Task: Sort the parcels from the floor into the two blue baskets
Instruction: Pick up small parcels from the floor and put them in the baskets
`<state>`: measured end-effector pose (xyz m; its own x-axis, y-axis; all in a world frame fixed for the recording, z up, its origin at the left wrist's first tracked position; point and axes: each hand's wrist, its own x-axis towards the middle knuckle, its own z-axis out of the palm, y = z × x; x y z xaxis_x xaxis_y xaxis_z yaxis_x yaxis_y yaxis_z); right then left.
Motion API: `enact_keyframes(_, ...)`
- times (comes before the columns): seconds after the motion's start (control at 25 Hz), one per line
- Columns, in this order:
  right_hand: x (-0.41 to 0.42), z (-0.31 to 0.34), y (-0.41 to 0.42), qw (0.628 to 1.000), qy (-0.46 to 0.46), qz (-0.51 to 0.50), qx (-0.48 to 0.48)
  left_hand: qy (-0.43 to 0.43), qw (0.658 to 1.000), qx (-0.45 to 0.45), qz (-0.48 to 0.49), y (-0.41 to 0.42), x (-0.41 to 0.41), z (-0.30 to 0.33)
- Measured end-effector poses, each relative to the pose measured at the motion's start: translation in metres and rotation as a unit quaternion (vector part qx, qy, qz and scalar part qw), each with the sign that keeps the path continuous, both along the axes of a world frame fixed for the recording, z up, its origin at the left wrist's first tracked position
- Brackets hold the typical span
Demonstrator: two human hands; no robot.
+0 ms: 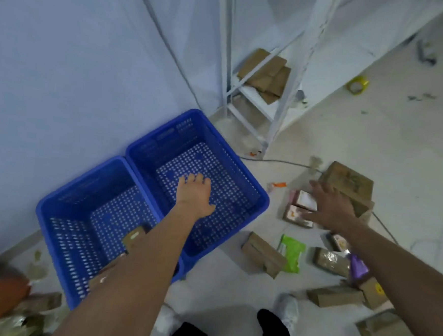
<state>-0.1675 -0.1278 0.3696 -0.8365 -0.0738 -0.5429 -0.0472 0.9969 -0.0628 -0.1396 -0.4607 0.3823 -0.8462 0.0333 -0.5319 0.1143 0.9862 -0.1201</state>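
Now, your left hand (194, 192): over the far blue perforated plastic basket (261, 197), fingers relaxed, holding nothing.
Your right hand (331, 205): fingers spread wide above the pink-and-white boxes (300, 208) on the floor, right of the baskets.
Near blue perforated plastic basket (53, 207): touches the far one, a brown parcel (134, 236) inside.
Brown cardboard parcels (262, 253): scattered on the grey floor (232, 288), near right.

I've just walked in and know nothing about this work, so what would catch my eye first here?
Two bright blue baskets sit side by side against the wall, the nearer one holding a few parcels. The left hand hangs open over the farther basket, while the right hand reaches, fingers spread, over small boxes on the floor. Brown parcels and a green packet lie scattered to the right.
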Motion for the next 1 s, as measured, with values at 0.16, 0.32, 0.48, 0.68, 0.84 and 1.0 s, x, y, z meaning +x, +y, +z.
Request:
enact_keyframes(0.16, 0.010, -0.004, 0.124, 0.996, -0.021, -0.078, -0.026, -0.021, 0.998, -0.002, -0.061, 0.134, -0.033, -0.005)
enact_keyframes(0.32, 0.032, -0.018, 0.222, 0.989, -0.024, -0.137, -0.049, -0.023, 0.994, -0.005, -0.110, 0.232, -0.055, -0.017)
enact_keyframes(0.48, 0.061, -0.030, 0.289, 0.974, -0.032, -0.217, -0.056, -0.037, 0.985, -0.012, -0.171, 0.299, -0.059, -0.031)
enact_keyframes(0.68, 0.100, -0.068, 0.330, 0.960, -0.062, -0.268, -0.053, -0.043, 0.972, -0.012, -0.232, 0.345, -0.061, -0.065)
enact_keyframes(0.84, 0.117, -0.107, 0.329, 0.958, -0.053, -0.280, -0.037, -0.071, 0.966, -0.005, -0.250, 0.362, -0.062, -0.111)
enact_keyframes(1.0, 0.129, -0.145, 0.316, 0.942, -0.086, -0.318, -0.058, -0.102, 0.954, 0.010, -0.281, 0.366, -0.052, -0.151)
